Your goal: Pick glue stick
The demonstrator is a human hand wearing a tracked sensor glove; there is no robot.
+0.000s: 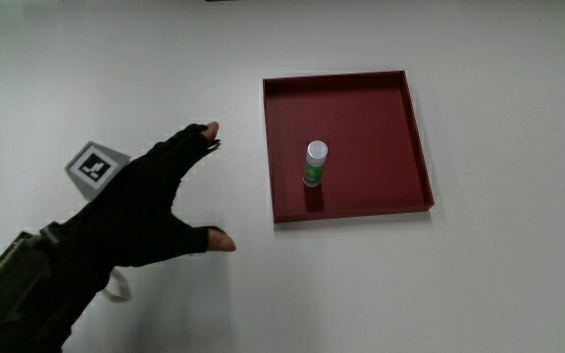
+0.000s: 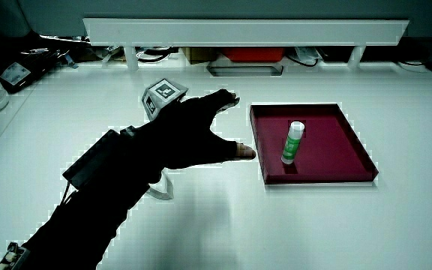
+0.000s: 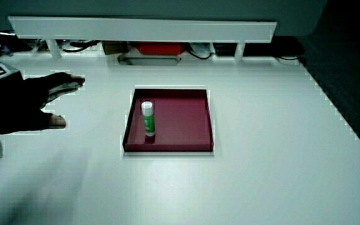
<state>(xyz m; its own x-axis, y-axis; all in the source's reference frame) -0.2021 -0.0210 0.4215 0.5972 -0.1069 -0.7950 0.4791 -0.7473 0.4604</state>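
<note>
Hand [image 1: 140, 211] in black glove, over bare white bench [image 1: 479, 284] just beside the red tray [image 1: 415, 137], clear of its rim. Grip wide open: thumb and fingers [image 1: 204, 132] spread apart, nothing held. Patterned cube [image 1: 97, 167] sits on the back of the hand. Glue stick [image 1: 315, 164] stands upright inside the tray, white cap up, green body, apart from all tray walls; both side views confirm [image 2: 293, 142] [image 3: 148, 117]. Hand and glue stick well apart, no contact.

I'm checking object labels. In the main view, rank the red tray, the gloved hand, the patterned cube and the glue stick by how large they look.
1. Red tray
2. Hand, nearer the camera, so unsure
3. Patterned cube
4. Glue stick
</note>
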